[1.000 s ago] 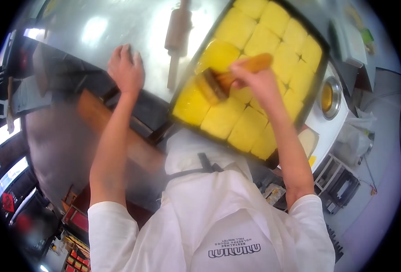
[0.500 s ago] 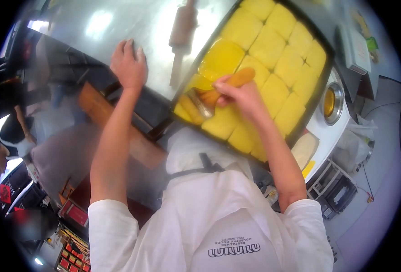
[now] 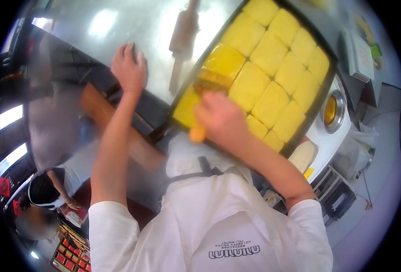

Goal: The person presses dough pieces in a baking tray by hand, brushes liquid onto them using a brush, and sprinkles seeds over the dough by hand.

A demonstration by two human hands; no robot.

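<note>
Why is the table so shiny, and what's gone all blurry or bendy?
In the head view, white glare shines off the metal table; also in the head view, the brush and right hand look smeared, while the left hand looks clearer; and the head view is round like a fishbowl, with black corners and a bowed tray.

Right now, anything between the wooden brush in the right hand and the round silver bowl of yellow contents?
Yes: the yellow square pieces and the dark tray's rim lie between the wooden brush and the silver bowl. Nothing visible stands above them; the left hand is off the other side.
</note>
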